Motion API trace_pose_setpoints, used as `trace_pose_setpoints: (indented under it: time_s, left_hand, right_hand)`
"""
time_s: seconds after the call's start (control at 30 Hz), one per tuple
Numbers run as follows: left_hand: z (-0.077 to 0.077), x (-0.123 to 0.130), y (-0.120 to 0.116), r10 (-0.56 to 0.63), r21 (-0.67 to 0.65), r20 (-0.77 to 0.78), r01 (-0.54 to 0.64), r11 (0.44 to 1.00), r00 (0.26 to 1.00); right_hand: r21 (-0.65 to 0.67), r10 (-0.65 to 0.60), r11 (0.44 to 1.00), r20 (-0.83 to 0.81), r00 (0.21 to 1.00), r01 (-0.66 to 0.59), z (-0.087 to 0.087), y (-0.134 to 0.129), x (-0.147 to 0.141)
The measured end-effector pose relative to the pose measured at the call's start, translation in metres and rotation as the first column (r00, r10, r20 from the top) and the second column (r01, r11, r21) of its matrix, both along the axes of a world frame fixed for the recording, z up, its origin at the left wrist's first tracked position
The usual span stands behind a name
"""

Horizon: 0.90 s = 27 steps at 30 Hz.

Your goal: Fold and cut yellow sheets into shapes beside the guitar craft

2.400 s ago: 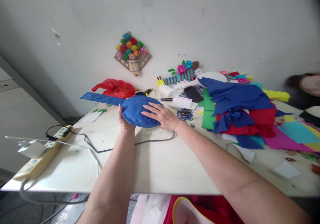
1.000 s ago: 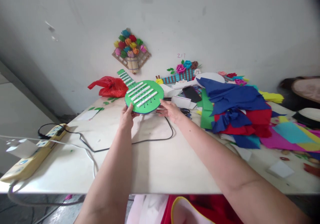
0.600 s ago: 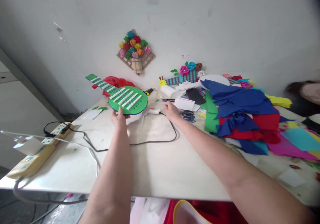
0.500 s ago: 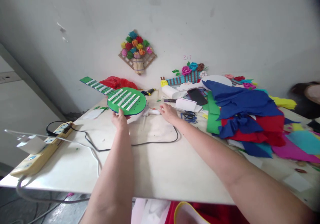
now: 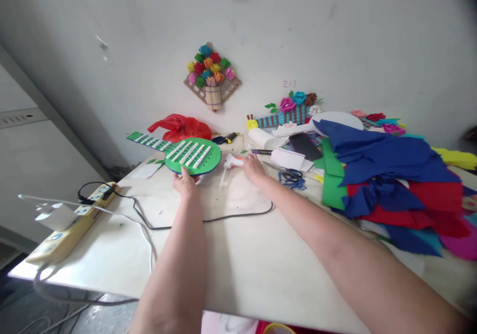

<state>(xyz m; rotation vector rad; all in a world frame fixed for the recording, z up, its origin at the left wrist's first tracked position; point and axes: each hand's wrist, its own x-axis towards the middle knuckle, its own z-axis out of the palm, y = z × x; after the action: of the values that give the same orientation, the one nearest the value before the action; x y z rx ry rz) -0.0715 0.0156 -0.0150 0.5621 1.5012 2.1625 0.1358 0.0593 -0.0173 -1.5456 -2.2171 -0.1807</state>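
A green toy guitar (image 5: 213, 161) with white strips across its body and neck is in my left hand (image 5: 185, 182). My fingers grip the near edge of its round body, and the neck points to the far left. Over the middle of the table, my right hand (image 5: 255, 169) is closed on the rear of a white glue gun (image 5: 232, 161) with an orange part. The glue gun lies just right of the guitar body, apart from it. A black cable (image 5: 238, 217) curves across the table below both hands.
Scissors (image 5: 292, 175), a phone (image 5: 305, 146) and pens lie right of my right hand. Coloured cloth or paper (image 5: 383, 155) is heaped farther right. A red plastic bag (image 5: 186, 127) and pliers (image 5: 225, 138) lie behind the guitar. A power strip (image 5: 74, 224) stands at left.
The guitar has come down closer to the table, lying flatter in my left hand. The glue gun shows more clearly in front of my right hand. The whole view has shifted slightly.
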Motion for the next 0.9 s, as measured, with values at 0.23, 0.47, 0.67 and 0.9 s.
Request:
trace_pose_setpoints:
  time_s: [0.23,0.47,0.67,0.9]
  left_hand:
    - [0.000,0.004,0.000,-0.056,-0.029,-0.017,0.055,0.998,0.998]
    - [-0.002,0.004,0.001,-0.097,-0.096,-0.054,0.092,0.991,0.994]
    - [-0.001,0.003,0.003,-0.124,-0.166,-0.115,0.105,0.981,0.986]
    - [0.005,-0.004,-0.004,-0.177,-0.219,-0.151,0.142,0.965,0.973]
  right_hand:
    - [-0.032,-0.090,0.995,-0.036,0.995,0.089,0.001,0.034,-0.008]
    - [-0.038,-0.120,0.992,-0.031,0.992,0.118,-0.002,0.054,-0.011]
    - [-0.014,-0.115,0.993,-0.058,0.992,0.114,-0.004,0.059,-0.005]
    - [0.113,-0.085,0.989,-0.128,0.988,0.100,0.001,0.039,-0.002]
